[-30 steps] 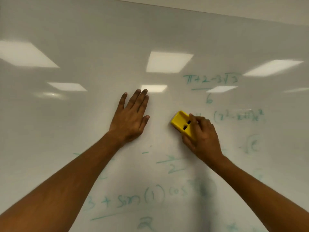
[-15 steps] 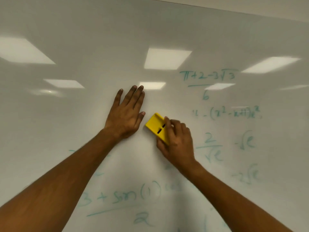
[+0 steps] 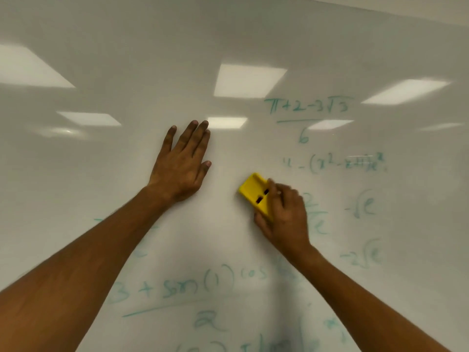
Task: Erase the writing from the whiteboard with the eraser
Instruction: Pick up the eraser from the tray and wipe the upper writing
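A large whiteboard (image 3: 127, 174) fills the view. Green maths writing (image 3: 308, 107) covers its right half, and more green writing (image 3: 182, 285) runs along the bottom. My right hand (image 3: 285, 217) grips a yellow eraser (image 3: 252, 190) and presses it flat on the board, just left of a fraction that the hand partly hides. My left hand (image 3: 182, 166) lies flat on the board with its fingers spread, a little to the left of the eraser and apart from it. The board between and above my hands is wiped, with faint smears near my left forearm.
Ceiling lights (image 3: 250, 80) reflect as bright patches on the glossy board. The board's top edge meets the wall (image 3: 406, 6) at the upper right.
My right hand swept the eraser left until it nearly touched my left hand, then back to the right. Marks below the eraser are gone. My left hand has stayed planted.
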